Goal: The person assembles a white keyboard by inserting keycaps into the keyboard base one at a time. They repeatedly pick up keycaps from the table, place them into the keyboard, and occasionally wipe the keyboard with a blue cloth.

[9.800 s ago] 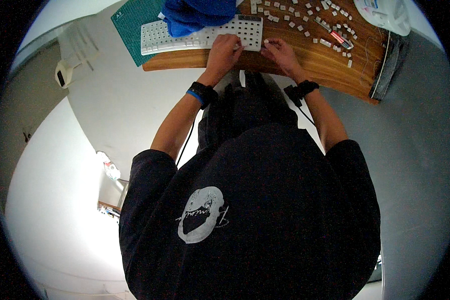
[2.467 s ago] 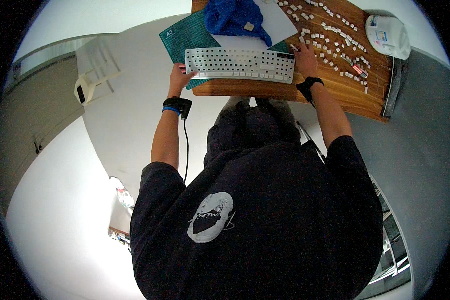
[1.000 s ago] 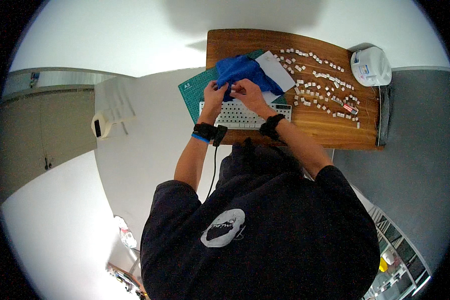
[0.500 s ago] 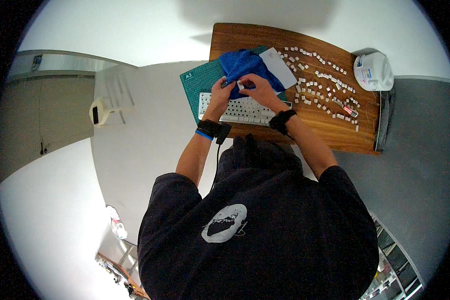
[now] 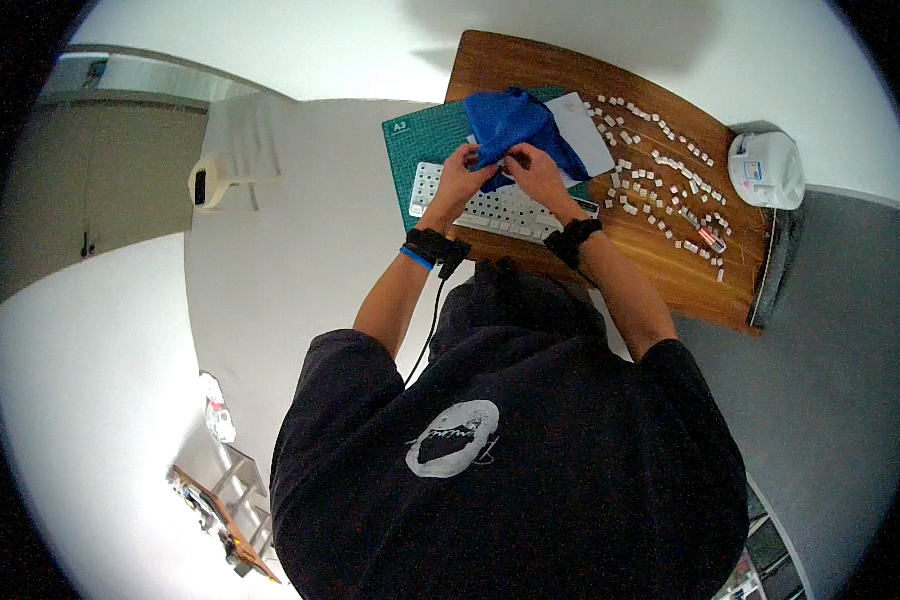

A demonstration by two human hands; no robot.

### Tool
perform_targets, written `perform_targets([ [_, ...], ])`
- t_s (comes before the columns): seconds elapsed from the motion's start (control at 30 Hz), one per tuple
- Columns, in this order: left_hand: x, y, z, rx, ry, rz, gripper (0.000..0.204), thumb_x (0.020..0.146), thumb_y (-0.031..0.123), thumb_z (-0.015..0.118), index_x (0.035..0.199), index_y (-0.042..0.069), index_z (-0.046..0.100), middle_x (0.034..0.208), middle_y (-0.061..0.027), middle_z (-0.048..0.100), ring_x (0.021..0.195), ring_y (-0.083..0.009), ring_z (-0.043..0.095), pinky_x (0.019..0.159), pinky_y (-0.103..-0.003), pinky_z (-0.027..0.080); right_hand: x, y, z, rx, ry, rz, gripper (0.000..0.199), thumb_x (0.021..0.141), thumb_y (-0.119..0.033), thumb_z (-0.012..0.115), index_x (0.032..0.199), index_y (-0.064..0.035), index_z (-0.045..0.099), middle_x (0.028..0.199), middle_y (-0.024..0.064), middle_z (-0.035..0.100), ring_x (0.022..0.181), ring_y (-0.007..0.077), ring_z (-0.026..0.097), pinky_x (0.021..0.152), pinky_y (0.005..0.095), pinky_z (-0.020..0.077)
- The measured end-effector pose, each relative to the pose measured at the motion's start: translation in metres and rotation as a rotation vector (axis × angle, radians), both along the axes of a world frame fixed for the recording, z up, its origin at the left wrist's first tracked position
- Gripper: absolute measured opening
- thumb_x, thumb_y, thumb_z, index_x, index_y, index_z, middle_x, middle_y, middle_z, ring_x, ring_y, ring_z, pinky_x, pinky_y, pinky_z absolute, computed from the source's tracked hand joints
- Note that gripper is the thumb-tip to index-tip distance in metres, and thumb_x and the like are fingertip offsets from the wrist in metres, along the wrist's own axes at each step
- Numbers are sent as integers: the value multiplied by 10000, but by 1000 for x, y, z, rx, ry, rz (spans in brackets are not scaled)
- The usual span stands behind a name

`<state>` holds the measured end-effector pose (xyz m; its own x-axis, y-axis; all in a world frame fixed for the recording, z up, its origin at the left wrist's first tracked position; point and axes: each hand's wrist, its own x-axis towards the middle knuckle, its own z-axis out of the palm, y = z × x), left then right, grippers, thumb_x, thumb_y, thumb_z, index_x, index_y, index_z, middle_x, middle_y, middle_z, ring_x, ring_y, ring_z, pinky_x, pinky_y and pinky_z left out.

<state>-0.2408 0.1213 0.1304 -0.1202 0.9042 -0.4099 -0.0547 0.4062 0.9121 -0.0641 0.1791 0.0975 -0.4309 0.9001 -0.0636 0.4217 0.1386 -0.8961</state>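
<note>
A blue cloth (image 5: 515,122) lies bunched over the far side of a white keyboard (image 5: 505,212) whose upper face shows rows of dark openings. My left hand (image 5: 460,182) pinches the near edge of the cloth. Just to its right, my right hand (image 5: 537,177) is closed at the cloth too, with a small white keycap partly hidden at its fingertips. Beneath them a green cutting mat (image 5: 418,150) sticks out at the left. To the right of the cloth lies a white sheet of paper (image 5: 588,140).
Many loose white keycaps (image 5: 660,160) spread in rows over the right part of the wooden table (image 5: 650,262). Among them is a small red and white object (image 5: 710,238). A white tub (image 5: 767,170) stands at the right edge. A cream chair (image 5: 208,185) is off to the left.
Both hands have closed in on the cloth, and the keycap that showed plainly at my right fingertips is now mostly covered. The whole view has shifted and turned slightly.
</note>
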Motion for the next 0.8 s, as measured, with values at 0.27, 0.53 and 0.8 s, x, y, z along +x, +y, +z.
perform_targets([
  [0.27,-10,-2,-35,-100,-333,175,505,885,49,677,1342,-49,485,1128,-132,646,910,-186,645,742,-299,540,21,-10,-16,-133,124,108,210,859,-153,780,980,-29,661,964,90,699,863,178,678,772,332,551],
  [0.53,-47,-16,-72,56,12,385,606,877,92,719,1410,-13,450,1258,-226,603,1094,-269,616,904,-353,528,14,-27,-10,-143,91,73,355,909,-130,725,1236,-60,606,1141,118,686,1056,233,680,918,360,560],
  [0.8,-113,-84,-142,-124,908,168,627,777,277,802,1273,-17,559,1176,-220,652,1125,-383,623,947,-458,518,14,-27,-12,-88,92,95,408,899,-191,754,1269,-69,634,1176,121,669,1042,217,674,922,351,555],
])
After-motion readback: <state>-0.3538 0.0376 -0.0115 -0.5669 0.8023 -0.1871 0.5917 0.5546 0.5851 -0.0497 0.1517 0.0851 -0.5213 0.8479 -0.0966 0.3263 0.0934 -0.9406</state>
